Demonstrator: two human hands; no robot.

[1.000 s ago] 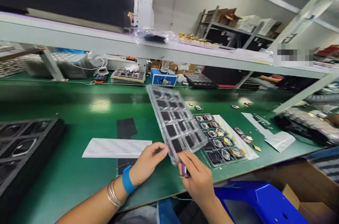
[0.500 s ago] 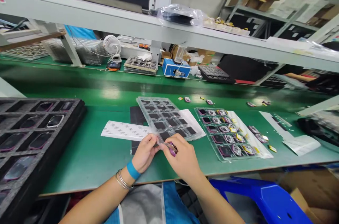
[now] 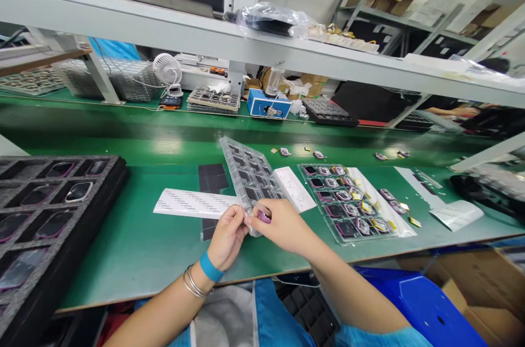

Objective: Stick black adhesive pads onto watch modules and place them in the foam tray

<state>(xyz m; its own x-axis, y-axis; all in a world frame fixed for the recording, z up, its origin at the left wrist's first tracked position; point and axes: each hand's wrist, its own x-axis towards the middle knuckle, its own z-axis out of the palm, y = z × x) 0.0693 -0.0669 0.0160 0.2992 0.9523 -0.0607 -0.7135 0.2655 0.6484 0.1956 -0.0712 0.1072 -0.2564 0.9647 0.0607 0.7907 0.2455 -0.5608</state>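
My left hand (image 3: pixel 228 236) and my right hand (image 3: pixel 282 224) both pinch the near end of a clear plastic blister tray (image 3: pixel 249 173) with dark square pockets, tilted up off the green table (image 3: pixel 135 243). A small purple piece (image 3: pixel 263 217) shows between my right fingers. Under the tray lie a white label strip (image 3: pixel 194 204) and a dark mat (image 3: pixel 212 177). To the right, a second clear tray (image 3: pixel 343 201) lies flat, filled with several small dark and coloured parts.
A black foam tray (image 3: pixel 49 210) of glossy parts fills the left. Loose small parts (image 3: pixel 391 206) and paper strips (image 3: pixel 453 213) lie at the right. A fan (image 3: pixel 166 70), blue box (image 3: pixel 266 104) and more trays stand across the conveyor. A blue bin (image 3: pixel 414 308) sits below.
The tray was held up steeply, then lay flat on the table, and is now lifted and tilted again at its near end. Both hands stayed at that end.
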